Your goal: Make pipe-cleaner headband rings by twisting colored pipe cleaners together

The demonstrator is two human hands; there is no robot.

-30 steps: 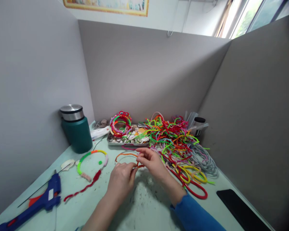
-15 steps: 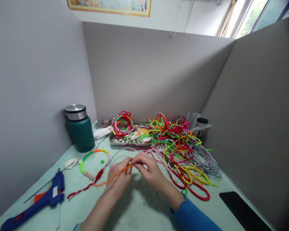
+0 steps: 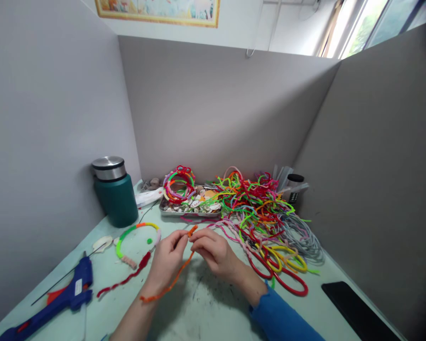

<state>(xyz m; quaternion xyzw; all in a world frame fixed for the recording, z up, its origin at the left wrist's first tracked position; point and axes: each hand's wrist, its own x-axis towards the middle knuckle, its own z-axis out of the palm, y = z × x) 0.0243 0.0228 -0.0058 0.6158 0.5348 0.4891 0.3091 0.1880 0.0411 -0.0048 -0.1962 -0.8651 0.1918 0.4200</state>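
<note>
An orange pipe cleaner (image 3: 179, 274) is pinched between both hands above the table, its short upper end poking out past the fingertips and its long tail hanging over my left wrist. My left hand (image 3: 168, 258) grips it between thumb and forefinger. My right hand (image 3: 215, 251) has its fingers closed on the same piece from the other side. Just left of my hands lies a ring wrapped in green, yellow, orange and pink (image 3: 128, 233), with a twisted dark red pipe cleaner (image 3: 126, 279) trailing from it.
A blue glue gun (image 3: 73, 289) and a green bottle (image 3: 116, 201) stand at left. Behind are a metal tray (image 3: 190, 213) of small discs, wrapped rings (image 3: 179, 184) and a tangled heap of pipe cleaners (image 3: 252, 199). Red-handled scissors (image 3: 294, 284) and a black phone-like slab (image 3: 355, 308) lie right.
The orange strand's tail has swung from the red pipe cleaner onto my left wrist. Its upper end now sticks up between my fingers, and my left hand has turned.
</note>
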